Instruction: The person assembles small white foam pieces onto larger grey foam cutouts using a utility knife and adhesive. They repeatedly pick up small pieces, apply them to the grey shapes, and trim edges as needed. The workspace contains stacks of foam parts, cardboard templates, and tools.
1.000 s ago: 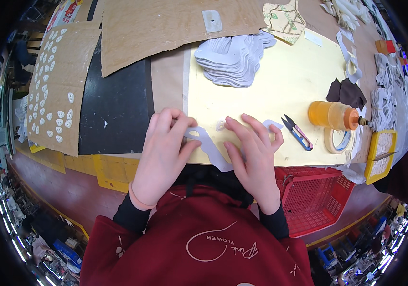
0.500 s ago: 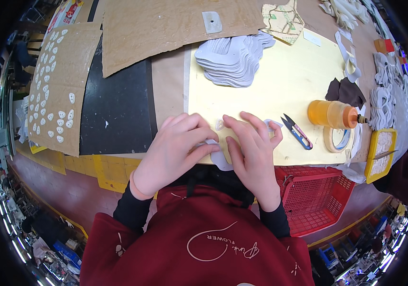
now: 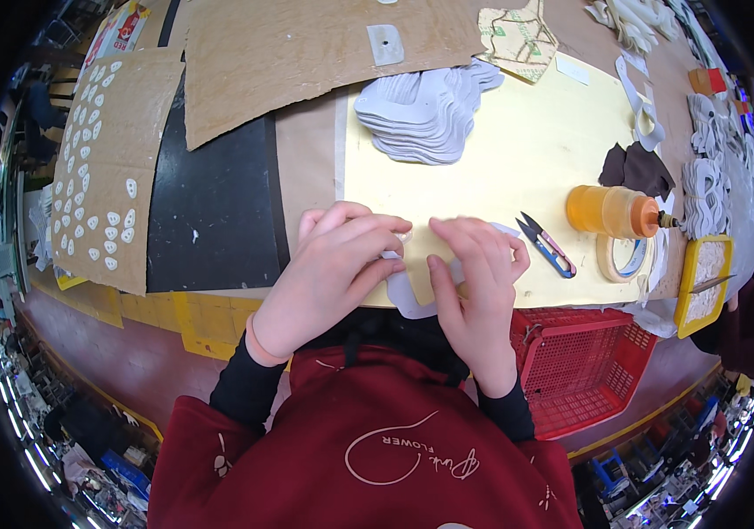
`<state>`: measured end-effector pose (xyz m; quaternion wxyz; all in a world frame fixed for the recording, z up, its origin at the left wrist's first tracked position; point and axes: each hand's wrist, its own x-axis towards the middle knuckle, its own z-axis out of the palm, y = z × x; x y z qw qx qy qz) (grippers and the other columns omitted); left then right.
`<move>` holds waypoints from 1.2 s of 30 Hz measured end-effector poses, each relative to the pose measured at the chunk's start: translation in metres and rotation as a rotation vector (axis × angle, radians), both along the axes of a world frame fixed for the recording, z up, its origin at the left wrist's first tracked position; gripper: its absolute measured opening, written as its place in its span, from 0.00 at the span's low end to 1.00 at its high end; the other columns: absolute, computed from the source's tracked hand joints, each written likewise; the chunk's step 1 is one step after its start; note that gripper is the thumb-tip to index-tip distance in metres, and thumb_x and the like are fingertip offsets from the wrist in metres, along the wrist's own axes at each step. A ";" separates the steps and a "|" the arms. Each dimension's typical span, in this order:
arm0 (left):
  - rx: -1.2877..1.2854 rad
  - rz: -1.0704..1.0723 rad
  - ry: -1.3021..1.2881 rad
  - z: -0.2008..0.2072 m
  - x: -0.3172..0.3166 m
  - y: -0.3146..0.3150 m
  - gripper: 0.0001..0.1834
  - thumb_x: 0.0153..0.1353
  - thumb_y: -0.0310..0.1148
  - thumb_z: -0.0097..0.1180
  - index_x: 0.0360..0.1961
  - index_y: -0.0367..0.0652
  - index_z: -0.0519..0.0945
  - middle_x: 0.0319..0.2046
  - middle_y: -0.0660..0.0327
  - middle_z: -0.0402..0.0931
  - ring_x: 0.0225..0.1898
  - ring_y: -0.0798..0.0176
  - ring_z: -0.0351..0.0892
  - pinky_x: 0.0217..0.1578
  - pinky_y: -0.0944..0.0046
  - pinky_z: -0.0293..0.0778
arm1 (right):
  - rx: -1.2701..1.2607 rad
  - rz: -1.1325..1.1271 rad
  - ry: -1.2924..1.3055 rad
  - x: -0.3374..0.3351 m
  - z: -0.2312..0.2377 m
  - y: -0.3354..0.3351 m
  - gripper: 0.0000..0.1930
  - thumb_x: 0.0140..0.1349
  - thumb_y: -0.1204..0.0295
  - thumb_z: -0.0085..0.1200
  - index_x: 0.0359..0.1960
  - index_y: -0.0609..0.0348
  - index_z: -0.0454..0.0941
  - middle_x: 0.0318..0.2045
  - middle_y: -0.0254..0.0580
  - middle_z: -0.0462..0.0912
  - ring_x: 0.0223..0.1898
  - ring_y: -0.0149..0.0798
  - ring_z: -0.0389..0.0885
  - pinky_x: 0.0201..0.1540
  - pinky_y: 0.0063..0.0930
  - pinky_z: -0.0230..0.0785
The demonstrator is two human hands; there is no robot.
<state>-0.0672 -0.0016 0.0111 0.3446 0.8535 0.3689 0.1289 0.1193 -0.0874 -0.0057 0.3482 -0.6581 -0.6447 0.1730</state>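
A light grey curved fabric piece [image 3: 406, 296] lies at the near edge of the yellow work sheet, in front of my body. My left hand [image 3: 339, 260] is closed, pinching the piece's left end between thumb and fingers. A small pale oval patch shows only in part at those fingertips. My right hand [image 3: 481, 273] rests over the other side of the piece, its bent fingers apart from the thumb. Part of the grey fabric shows beyond its fingers; the rest is hidden under the palm. Thread snips [image 3: 547, 245] lie just right of that hand.
A stack of grey cut pieces [image 3: 425, 115] sits ahead. Rightward are an orange squeeze bottle [image 3: 610, 212], a tape roll [image 3: 621, 258] and a yellow tray [image 3: 705, 284]. Cardboard [image 3: 152, 132] with small white patches lies left. A red basket [image 3: 571, 379] stands below the table edge.
My right fingers have drawn closer together and shifted slightly right, off the small patch. My left fingertips have moved onto that patch, keeping hold of the grey fabric.
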 end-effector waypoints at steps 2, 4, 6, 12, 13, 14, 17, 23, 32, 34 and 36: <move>0.039 -0.001 -0.068 -0.003 0.001 0.001 0.09 0.63 0.34 0.64 0.43 0.47 0.83 0.44 0.68 0.81 0.50 0.60 0.76 0.55 0.58 0.62 | -0.026 0.023 -0.003 0.000 0.002 -0.003 0.19 0.62 0.75 0.61 0.55 0.50 0.81 0.51 0.31 0.82 0.58 0.36 0.77 0.63 0.47 0.47; 0.054 0.020 -0.106 -0.005 0.002 0.000 0.08 0.62 0.34 0.65 0.41 0.46 0.83 0.44 0.68 0.81 0.51 0.60 0.75 0.55 0.57 0.63 | -0.062 0.074 -0.017 -0.002 0.004 -0.006 0.17 0.61 0.75 0.62 0.53 0.51 0.82 0.51 0.31 0.82 0.56 0.35 0.77 0.62 0.46 0.48; 0.039 0.033 -0.135 -0.004 0.001 0.000 0.08 0.61 0.33 0.66 0.40 0.45 0.83 0.44 0.67 0.81 0.50 0.60 0.76 0.53 0.58 0.66 | -0.048 0.087 -0.045 -0.005 0.003 -0.006 0.17 0.62 0.74 0.62 0.53 0.51 0.82 0.50 0.31 0.83 0.56 0.36 0.78 0.62 0.46 0.48; -0.381 0.119 -0.262 0.006 -0.009 -0.003 0.09 0.61 0.25 0.68 0.42 0.40 0.83 0.38 0.61 0.82 0.37 0.66 0.81 0.38 0.67 0.74 | 0.015 0.078 0.061 -0.016 0.004 -0.011 0.15 0.62 0.73 0.64 0.52 0.52 0.83 0.42 0.30 0.86 0.50 0.32 0.82 0.59 0.41 0.51; -0.418 0.144 -0.284 0.006 -0.009 -0.003 0.09 0.61 0.23 0.68 0.42 0.38 0.83 0.37 0.61 0.83 0.37 0.68 0.82 0.38 0.69 0.76 | 0.016 0.070 0.082 -0.018 0.004 -0.012 0.15 0.62 0.73 0.64 0.51 0.52 0.83 0.41 0.30 0.87 0.48 0.31 0.83 0.58 0.40 0.52; -0.454 0.169 -0.307 0.005 -0.008 -0.002 0.09 0.61 0.21 0.67 0.42 0.36 0.83 0.36 0.61 0.83 0.36 0.71 0.83 0.39 0.70 0.77 | 0.013 0.044 0.139 -0.019 0.004 -0.013 0.15 0.62 0.73 0.65 0.50 0.52 0.83 0.39 0.29 0.87 0.47 0.31 0.83 0.56 0.38 0.52; -0.599 0.343 -0.388 -0.001 -0.006 0.002 0.11 0.64 0.24 0.66 0.47 0.36 0.83 0.41 0.60 0.85 0.36 0.70 0.83 0.38 0.70 0.78 | -0.007 -0.018 0.231 -0.021 0.002 -0.014 0.13 0.60 0.73 0.66 0.48 0.52 0.84 0.36 0.27 0.86 0.42 0.29 0.83 0.52 0.36 0.52; -0.411 0.333 -0.374 -0.010 0.005 0.013 0.11 0.64 0.21 0.65 0.47 0.32 0.83 0.40 0.60 0.85 0.41 0.71 0.86 0.41 0.72 0.80 | -0.005 -0.081 0.057 -0.022 -0.004 -0.007 0.08 0.58 0.73 0.68 0.40 0.50 0.86 0.29 0.26 0.83 0.37 0.30 0.79 0.46 0.36 0.50; -0.204 0.265 -0.303 -0.014 0.018 0.019 0.09 0.61 0.22 0.66 0.43 0.35 0.81 0.35 0.56 0.82 0.34 0.64 0.86 0.35 0.67 0.81 | -0.088 -0.123 0.029 -0.023 -0.003 -0.003 0.09 0.57 0.73 0.68 0.40 0.51 0.87 0.26 0.25 0.82 0.35 0.31 0.76 0.46 0.37 0.49; -0.229 0.274 -0.300 -0.013 0.017 0.019 0.09 0.62 0.22 0.66 0.43 0.35 0.81 0.35 0.56 0.82 0.34 0.63 0.86 0.36 0.66 0.81 | -0.089 -0.131 0.047 -0.023 -0.003 -0.003 0.09 0.57 0.73 0.69 0.40 0.51 0.87 0.26 0.25 0.82 0.35 0.30 0.76 0.46 0.37 0.49; -0.246 0.280 -0.299 -0.012 0.016 0.018 0.09 0.62 0.22 0.65 0.43 0.35 0.81 0.35 0.56 0.82 0.34 0.63 0.86 0.36 0.66 0.81 | -0.112 -0.132 0.061 -0.025 -0.001 -0.003 0.10 0.57 0.73 0.69 0.41 0.51 0.88 0.26 0.25 0.82 0.35 0.30 0.76 0.46 0.37 0.50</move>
